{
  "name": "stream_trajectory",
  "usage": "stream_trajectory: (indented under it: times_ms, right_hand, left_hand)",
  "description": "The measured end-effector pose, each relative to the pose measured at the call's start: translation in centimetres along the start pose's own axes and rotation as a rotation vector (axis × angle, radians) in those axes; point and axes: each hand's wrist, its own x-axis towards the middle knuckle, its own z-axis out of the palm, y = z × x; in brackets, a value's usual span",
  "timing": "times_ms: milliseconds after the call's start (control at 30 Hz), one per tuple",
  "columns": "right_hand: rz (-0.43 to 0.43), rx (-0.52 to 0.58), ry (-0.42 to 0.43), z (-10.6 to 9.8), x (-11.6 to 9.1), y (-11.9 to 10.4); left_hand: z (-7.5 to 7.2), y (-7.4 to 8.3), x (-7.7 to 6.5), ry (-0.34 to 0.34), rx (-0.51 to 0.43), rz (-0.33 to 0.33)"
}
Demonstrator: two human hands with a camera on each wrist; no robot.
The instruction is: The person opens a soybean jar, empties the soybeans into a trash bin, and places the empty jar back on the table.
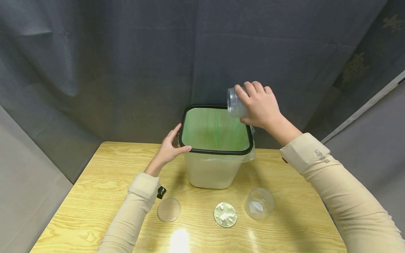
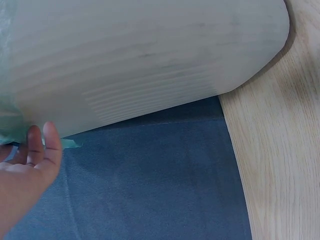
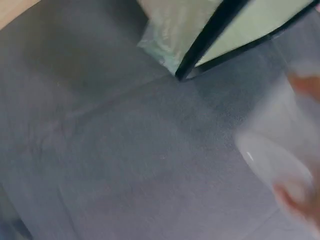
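My right hand grips a clear plastic jar, tipped on its side with its mouth to the left, above the back right corner of the trash bin. In the right wrist view the jar is blurred. The whitish trash bin has a black rim and a green bag lining it. At the rim's front left corner is my left hand, its thumb on the front edge and its fingers along the left side. Close up in the left wrist view, those fingers bend up against the bin's side, beside the bag.
On the wooden table, in front of the bin, lie a clear round lid and a shiny pale disc. Right of them stands a clear container with something white inside. A dark grey curtain hangs behind the bin.
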Motion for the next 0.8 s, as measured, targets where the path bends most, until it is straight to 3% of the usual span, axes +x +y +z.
stream_trajectory:
  times_ms: [100, 167, 367, 533, 600, 800]
  right_hand:
    - [-0.115, -0.055, -0.146, 0.3, -0.4, -0.4]
    - [-0.153, -0.080, -0.186, 0.4, -0.7, -0.4]
    - [0.025, -0.046, 0.020, 0.4, -1.0, -0.2]
    - [-0.108, -0.072, -0.178, 0.2, -1.0, -0.4]
    - [-0.151, -0.084, -0.219, 0.1, -1.1, -0.3]
    - [-0.072, -0.063, -0.050, -0.1, -1.2, 0.1]
  left_hand:
    - [0.1, -0.1, 0.1, -0.003, -0.007, 0.007]
    - [0.2, -0.1, 0.1, -0.009, -0.010, 0.008]
    - [0.3, -0.1, 0.2, -0.011, -0.011, 0.004]
    - [0.3, -0.2, 0.2, -0.001, 0.004, -0.007]
    - [0.3, -0.2, 0.2, -0.003, 0.008, -0.010]
    - [0.3, 0.0, 0.1, -0.006, 0.004, -0.010]
